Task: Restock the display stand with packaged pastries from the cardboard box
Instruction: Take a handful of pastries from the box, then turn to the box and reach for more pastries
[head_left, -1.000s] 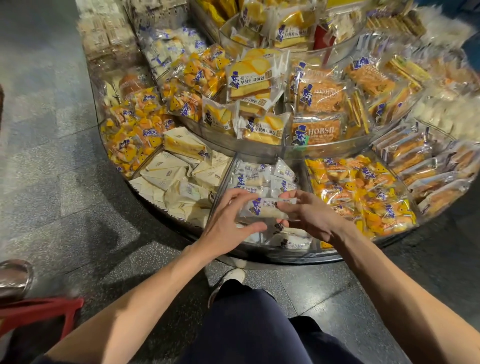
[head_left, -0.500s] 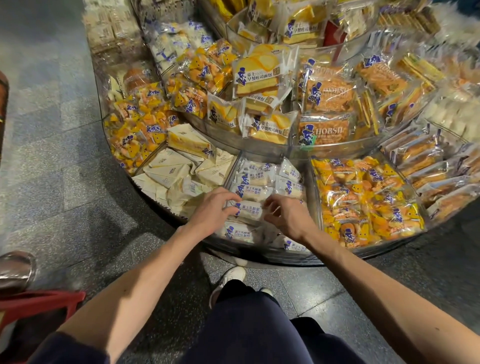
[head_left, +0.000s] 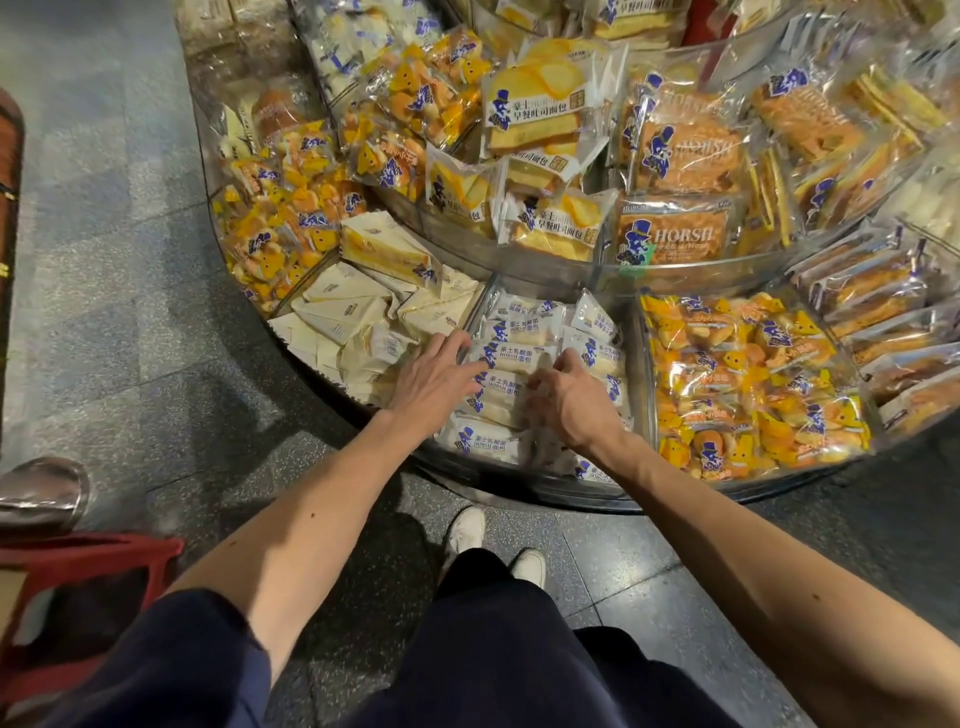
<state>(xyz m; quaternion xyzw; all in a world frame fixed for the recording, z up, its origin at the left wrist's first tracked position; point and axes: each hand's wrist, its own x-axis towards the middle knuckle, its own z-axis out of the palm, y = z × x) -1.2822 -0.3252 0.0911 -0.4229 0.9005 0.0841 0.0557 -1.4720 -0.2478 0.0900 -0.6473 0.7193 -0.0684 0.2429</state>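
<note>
Settling stock into the display stand (head_left: 571, 501) is what is being done. Its curved tiers of clear bins fill the upper and middle of the frame, and their contents are unchanged from a second ago. The change is confined to the front bin at centre frame. There the white packets (head_left: 524, 358) are stacked in rows between the cream triangular packs (head_left: 353, 322) to the left and the orange packs (head_left: 737, 374) to the right.

A second ago one white packet was held above that bin by both hands, and half a second ago it had been lowered onto the stack. Now nothing is carried clear of the pile, and that packet can no longer be told from its neighbours.

The left hand (head_left: 434, 376) is laid over the left side of the rows, its fingers extended and slightly spread, resting on the wrappers. The right hand (head_left: 566, 397) is set at the right side of the same rows with its fingers curled down toward a wrapper. It is blurred, so whether a packet is pinched cannot be told.

One more packet is therefore judged to be placed, with only straightening left for it. The cardboard box is not seen in the frame, so a reach back to it is judged to be needed for the next item.
</note>
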